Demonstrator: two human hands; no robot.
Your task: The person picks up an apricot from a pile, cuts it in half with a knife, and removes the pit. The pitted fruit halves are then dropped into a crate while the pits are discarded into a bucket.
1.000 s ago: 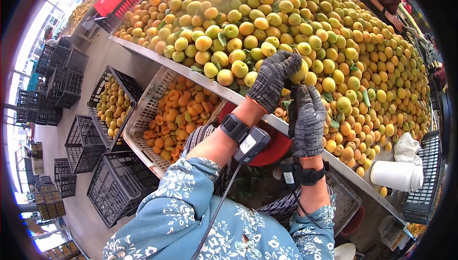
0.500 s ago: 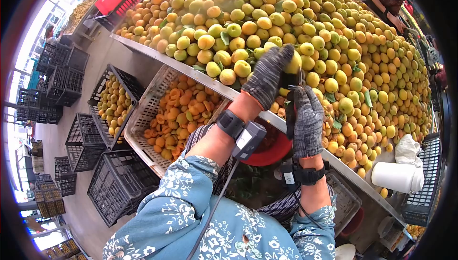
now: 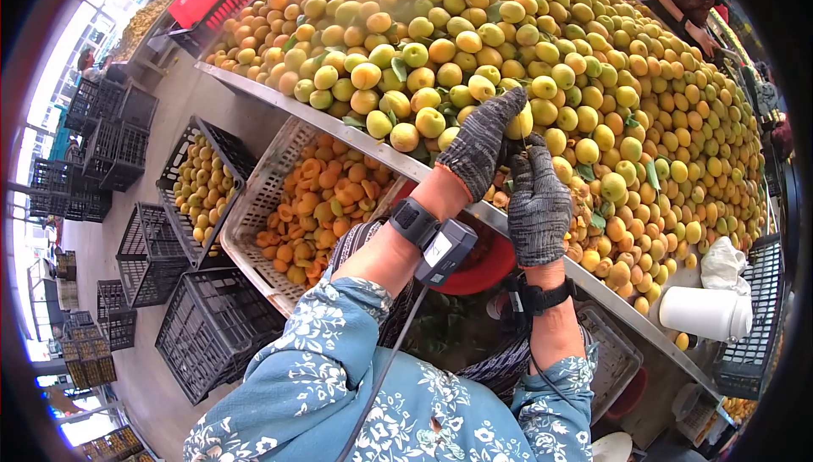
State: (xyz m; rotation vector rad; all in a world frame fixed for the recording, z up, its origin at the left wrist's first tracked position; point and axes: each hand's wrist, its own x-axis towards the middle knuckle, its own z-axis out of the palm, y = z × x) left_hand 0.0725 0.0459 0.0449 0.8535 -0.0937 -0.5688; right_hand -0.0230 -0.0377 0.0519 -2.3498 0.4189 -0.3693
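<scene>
My grey-gloved left hand (image 3: 478,144) wraps its fingers round a yellow apricot (image 3: 521,121); my right hand (image 3: 538,204) pinches shut beside it. The slippery knit could let it roll off the metal desk (image 3: 254,92)

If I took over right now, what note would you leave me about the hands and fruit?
Left hand: gloved, shut on one yellow fruit over the table edge.
Right hand: gloved, curled shut just under that fruit; anything inside is hidden.
Done: white crate below holds orange pieces that look halved.
Left: the big fruit pile on the table.
</scene>
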